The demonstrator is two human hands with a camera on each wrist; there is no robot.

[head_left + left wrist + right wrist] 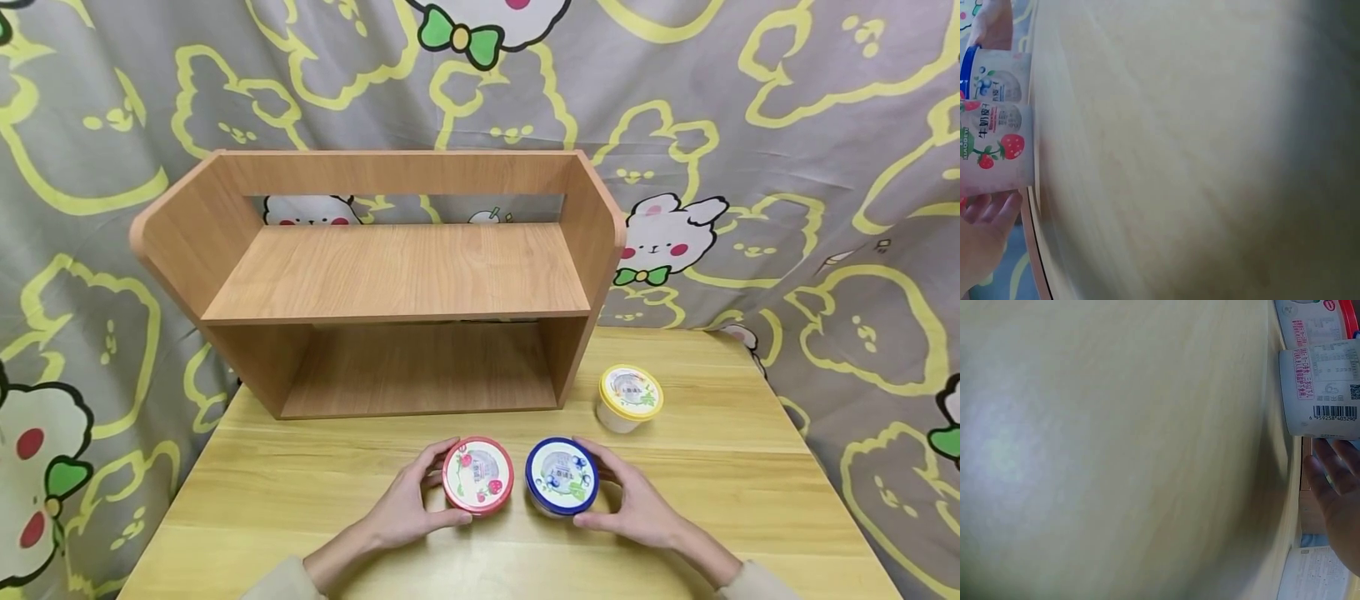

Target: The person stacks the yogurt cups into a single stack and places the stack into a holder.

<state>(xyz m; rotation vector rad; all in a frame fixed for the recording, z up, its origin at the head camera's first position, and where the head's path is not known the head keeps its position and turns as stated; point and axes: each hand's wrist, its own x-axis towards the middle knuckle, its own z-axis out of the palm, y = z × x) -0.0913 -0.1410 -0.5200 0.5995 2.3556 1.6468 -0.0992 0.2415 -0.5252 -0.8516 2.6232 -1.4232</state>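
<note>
My left hand (405, 507) grips a small tub with a red lid (477, 475) from its left side, thumb at the front and fingers behind. Strawberries are printed on this tub's side (997, 150) in the left wrist view. To its right, my right hand (641, 507) holds a blue-lidded tub (562, 477) with blueberries on the lid. A barcode shows on the blue-lidded tub's wall (1319, 394) in the right wrist view. Both tubs are upright and side by side, a narrow gap between their lids in the head view.
A yellow-lidded tub (632, 392) stands farther back on the right. Behind the hands, a two-level wooden shelf (397, 271) stands on the wooden table (720, 433). A patterned grey curtain (825, 167) hangs behind the table and along its sides.
</note>
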